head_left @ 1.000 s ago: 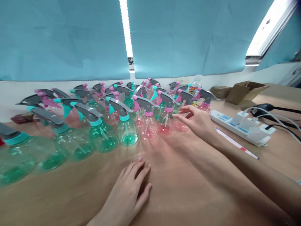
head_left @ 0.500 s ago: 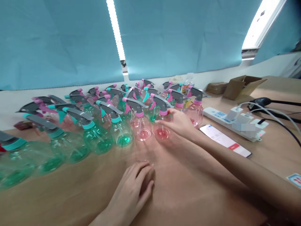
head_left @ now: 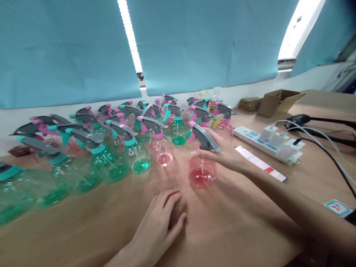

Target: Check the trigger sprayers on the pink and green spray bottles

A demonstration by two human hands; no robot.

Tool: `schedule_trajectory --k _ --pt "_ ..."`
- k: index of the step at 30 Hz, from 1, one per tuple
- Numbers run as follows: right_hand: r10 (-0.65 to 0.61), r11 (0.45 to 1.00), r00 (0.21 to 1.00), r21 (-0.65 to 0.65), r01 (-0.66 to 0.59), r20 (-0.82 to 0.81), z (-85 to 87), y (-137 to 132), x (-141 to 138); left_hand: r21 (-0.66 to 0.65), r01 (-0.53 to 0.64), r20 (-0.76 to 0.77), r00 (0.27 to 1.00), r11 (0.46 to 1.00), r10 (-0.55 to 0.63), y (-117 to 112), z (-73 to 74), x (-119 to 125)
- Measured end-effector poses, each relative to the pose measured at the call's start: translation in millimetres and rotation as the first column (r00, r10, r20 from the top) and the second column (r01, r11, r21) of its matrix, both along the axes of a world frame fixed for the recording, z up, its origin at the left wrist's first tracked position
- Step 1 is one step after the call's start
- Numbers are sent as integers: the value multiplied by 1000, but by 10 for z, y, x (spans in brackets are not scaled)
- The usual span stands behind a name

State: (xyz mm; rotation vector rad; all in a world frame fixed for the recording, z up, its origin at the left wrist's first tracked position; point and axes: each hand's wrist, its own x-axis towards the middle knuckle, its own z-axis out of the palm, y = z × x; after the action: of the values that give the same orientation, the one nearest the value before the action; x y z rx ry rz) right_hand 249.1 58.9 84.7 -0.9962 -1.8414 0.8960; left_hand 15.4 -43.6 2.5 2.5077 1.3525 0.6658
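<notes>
My right hand (head_left: pixel 219 150) grips a pink spray bottle (head_left: pixel 202 174) around its neck. The bottle has a grey trigger head with a pink nozzle and stands nearly upright, forward of the other bottles. My left hand (head_left: pixel 164 215) rests on the table with its fingers loosely curved and apart, holding nothing. Just beyond it, in the front row, are another pink spray bottle (head_left: pixel 162 151) and a clear-green spray bottle (head_left: pixel 137 159) with a turquoise collar. A green spray bottle (head_left: pixel 178 130) shows behind the gap beside the held one.
Many more spray bottles (head_left: pixel 109 165) crowd the table (head_left: pixel 244 226) at left and back. At right lie a phone (head_left: pixel 260 163), a power strip (head_left: pixel 267 142) with plugs and cables, and a numbered sticker (head_left: pixel 338 207). An open cardboard box (head_left: pixel 274 104) stands behind, near a blue-covered wall.
My right hand has drawn the pink spray bottle out of the row, closer to me. My left hand stays almost where it was. The view has shifted slightly to the right.
</notes>
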Motion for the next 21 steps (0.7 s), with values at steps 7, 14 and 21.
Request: schedule_trajectory --k 7,14,21 --pt "16 991 1000 135 -13 -23 -166 175 -91 4 -8 -7 1000 1000 8 53 35 22" --pt "49 989 999 139 -49 -1 -169 123 -93 37 30 -8 1000 999 -30 167 -11 49" --pt "200 976 980 87 -200 7 -61 112 -190 83 26 -39 999 996 -23 245 -4 -19"
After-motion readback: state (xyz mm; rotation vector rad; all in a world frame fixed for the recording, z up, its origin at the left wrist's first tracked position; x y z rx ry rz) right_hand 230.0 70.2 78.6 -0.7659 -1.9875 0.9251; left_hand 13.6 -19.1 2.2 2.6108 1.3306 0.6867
